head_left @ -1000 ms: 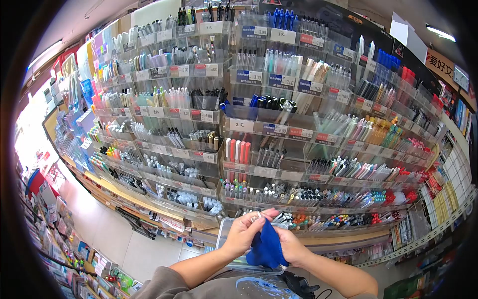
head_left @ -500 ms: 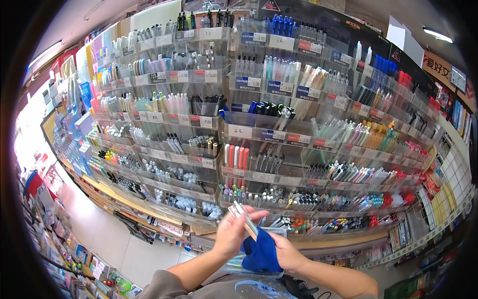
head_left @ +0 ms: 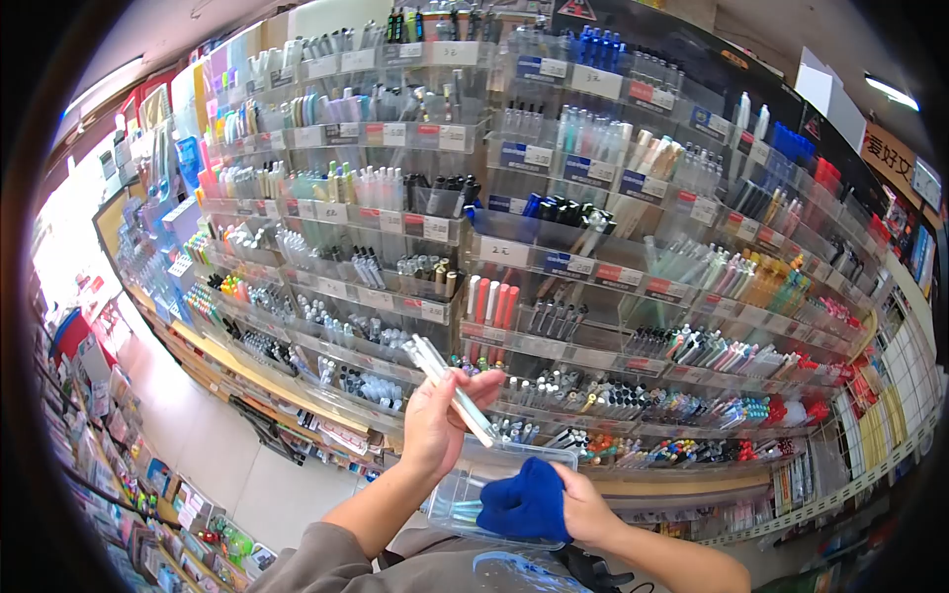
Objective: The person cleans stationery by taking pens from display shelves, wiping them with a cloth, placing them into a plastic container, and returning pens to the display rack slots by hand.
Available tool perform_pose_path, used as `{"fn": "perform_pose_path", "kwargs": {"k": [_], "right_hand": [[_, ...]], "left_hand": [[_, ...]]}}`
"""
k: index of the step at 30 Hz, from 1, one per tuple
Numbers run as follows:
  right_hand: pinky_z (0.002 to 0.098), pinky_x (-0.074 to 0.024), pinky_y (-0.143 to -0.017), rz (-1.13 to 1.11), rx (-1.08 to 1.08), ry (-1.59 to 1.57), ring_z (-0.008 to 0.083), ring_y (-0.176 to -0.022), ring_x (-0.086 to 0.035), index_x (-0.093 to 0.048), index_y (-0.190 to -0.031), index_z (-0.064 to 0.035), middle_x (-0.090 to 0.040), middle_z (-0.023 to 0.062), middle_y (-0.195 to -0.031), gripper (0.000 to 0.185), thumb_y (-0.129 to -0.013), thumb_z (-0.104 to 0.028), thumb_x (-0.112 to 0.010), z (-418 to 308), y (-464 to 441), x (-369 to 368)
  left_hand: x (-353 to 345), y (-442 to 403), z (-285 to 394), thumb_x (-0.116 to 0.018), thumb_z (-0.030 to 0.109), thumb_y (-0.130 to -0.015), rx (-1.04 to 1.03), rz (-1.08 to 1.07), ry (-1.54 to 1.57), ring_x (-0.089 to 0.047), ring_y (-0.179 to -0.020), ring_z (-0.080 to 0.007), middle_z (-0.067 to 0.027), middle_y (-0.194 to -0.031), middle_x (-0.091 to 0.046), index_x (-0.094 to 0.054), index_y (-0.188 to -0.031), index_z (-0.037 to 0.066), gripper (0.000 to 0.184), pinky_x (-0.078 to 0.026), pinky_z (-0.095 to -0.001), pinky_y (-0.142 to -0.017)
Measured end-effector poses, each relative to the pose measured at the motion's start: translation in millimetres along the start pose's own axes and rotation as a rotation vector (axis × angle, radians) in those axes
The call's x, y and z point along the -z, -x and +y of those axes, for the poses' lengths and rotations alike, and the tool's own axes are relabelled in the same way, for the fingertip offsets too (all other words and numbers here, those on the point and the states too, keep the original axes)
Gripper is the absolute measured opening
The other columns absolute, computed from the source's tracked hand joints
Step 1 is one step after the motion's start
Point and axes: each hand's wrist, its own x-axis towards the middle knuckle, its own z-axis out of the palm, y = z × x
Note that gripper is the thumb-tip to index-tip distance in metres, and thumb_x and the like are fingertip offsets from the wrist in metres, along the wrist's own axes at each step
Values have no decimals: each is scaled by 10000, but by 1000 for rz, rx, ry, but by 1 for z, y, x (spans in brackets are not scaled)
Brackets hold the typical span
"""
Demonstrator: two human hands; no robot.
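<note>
My left hand [head_left: 435, 423] is closed around a small bundle of white and pale pens [head_left: 457, 397], which tilts up to the left in front of the lower rack. Bunched in my right hand [head_left: 587, 506] is a blue cloth [head_left: 526, 501], its fingers closed on the cloth's right side. Beneath the cloth is a clear plastic box [head_left: 450, 487] with more pale pens [head_left: 465, 512] inside; the cloth covers part of it.
A tall display rack of clear tiers [head_left: 563, 265] spans the view, its slots filled with pens and fronted by price labels. To the right stands a white wire grid [head_left: 895, 395]. Packed goods [head_left: 129, 474] line the lower left beside a tiled floor [head_left: 222, 450].
My left hand has moved left and up with the pens, away from the cloth. The blue cloth, in my right hand, is now lower and apart from the pens. The view has shifted slightly.
</note>
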Motion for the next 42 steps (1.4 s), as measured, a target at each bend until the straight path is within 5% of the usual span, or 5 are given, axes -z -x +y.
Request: {"fn": "perform_pose_path", "kwargs": {"k": [11, 19, 24, 32, 42], "right_hand": [[280, -473, -800, 141, -2, -10, 140, -868, -581, -519, -1082, -8, -593, 56, -980, 227, -899, -143, -519, -11, -5, 14], [291, -488, -788, 244, 97, -32, 157, -867, -595, -514, -1089, -14, -598, 73, -984, 221, -904, -130, -480, -27, -6, 16], [226, -468, -653, 253, 15, 124, 71, -748, -562, -530, -1092, -15, -602, 21, -885, 242, -901, -161, -508, -14, -13, 19], [219, -456, -600, 202, -81, 47, 66, -673, -556, -579, -943, -44, -600, 5, -812, 210, -908, -232, -492, -6, -6, 28], [458, -435, -654, 256, 129, 1060, 432, -817, -543, -489, -915, 7, -572, 255, -825, 176, -821, -142, -503, -9, 4, 29]], "left_hand": [[17, 4, -12, -462, 239, -932, 133, -67, 17, -613, -936, -262, -228, -1029, -605, -513, -900, 53, 195, -496, -367, -841], [24, 29, -45, -480, 192, -927, 143, -185, -734, -547, -506, -100, -23, -591, -519, -515, -969, 30, 170, -448, -248, -476], [13, 52, -56, -511, 157, -863, -23, -443, -1474, -567, -707, -422, -207, -743, -597, -443, -975, 63, 161, -416, -522, -578], [17, 63, -58, -506, 141, -860, 155, -487, -1412, -552, -712, -465, -248, -773, -587, -442, -1039, 58, 207, -419, -528, -598], [12, 69, -58, -532, 117, -864, 204, -576, -1314, -587, -765, -342, -192, -858, -570, -407, -1078, 2, 273, -453, -440, -642]]}}
